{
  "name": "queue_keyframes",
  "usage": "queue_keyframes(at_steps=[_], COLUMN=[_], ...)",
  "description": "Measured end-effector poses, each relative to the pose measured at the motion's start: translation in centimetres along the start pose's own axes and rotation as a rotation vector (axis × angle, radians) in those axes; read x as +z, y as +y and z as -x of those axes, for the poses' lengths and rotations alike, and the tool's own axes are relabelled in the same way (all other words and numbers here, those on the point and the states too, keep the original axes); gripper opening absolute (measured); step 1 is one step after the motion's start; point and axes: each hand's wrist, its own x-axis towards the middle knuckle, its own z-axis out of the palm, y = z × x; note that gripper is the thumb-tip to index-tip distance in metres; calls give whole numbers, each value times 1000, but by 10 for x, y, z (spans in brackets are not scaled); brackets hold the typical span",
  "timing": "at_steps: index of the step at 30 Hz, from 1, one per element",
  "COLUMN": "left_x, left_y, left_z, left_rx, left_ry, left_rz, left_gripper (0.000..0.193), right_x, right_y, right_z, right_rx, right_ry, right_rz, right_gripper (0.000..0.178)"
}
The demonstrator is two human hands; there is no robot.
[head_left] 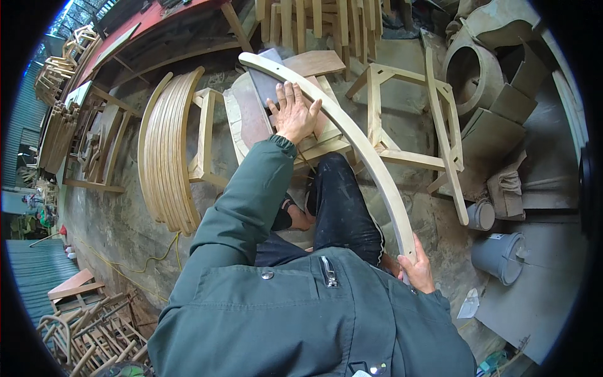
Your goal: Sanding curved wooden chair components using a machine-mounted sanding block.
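Observation:
A long curved wooden rail (pixel 367 154) arcs from the far middle down to my right side. My right hand (pixel 419 267) is wrapped round its near end. My left hand (pixel 294 114) lies flat with fingers spread, its fingertips by the inner edge of the rail's far part. Whether it presses on the rail or on what lies below I cannot tell. Beneath the rail's far end are a dark grey flat piece (pixel 266 81) and a reddish-brown board (pixel 316 63), on a low wooden support between my legs.
A stack of similar curved rails (pixel 168 151) leans against a wooden frame (pixel 206 138) at left. Another wooden frame (pixel 411 157) stands at right, near a grey bucket (pixel 498 256). Chair parts (pixel 94 336) pile up at lower left, and a yellow cord (pixel 135 269) crosses the floor.

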Motion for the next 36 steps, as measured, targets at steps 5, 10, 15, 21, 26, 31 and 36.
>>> queue_keyframes(at_steps=[5,10,15,21,26,31,36], left_x=[2,-10,-30,-58,-71,-83,-96], left_y=[-11,-42,-89,-155,-221,-282,-328], left_z=[-33,-74,-120,-187,-241,-289,-309], left_rx=[-76,-70,-105,-216,-262,-363,-336], left_ry=[91,65,63,-33,34,42,95], left_rz=[0,-37,-154,-260,-149,-138,-88], left_gripper=[96,96,97,96,105,97,82], right_x=[12,32,62,100,130,167,202], right_y=[-30,-55,-85,-138,-172,-206,-218], right_z=[-23,-66,-121,-194,-250,-308,-341], right_rx=[-12,-35,-108,-255,-290,-377,-546], right_ry=[23,22,-40,-94,-190,-242,-267], right_rz=[134,250,320,435,401,458,409], right_gripper=[78,78,78,77,77,77,78])
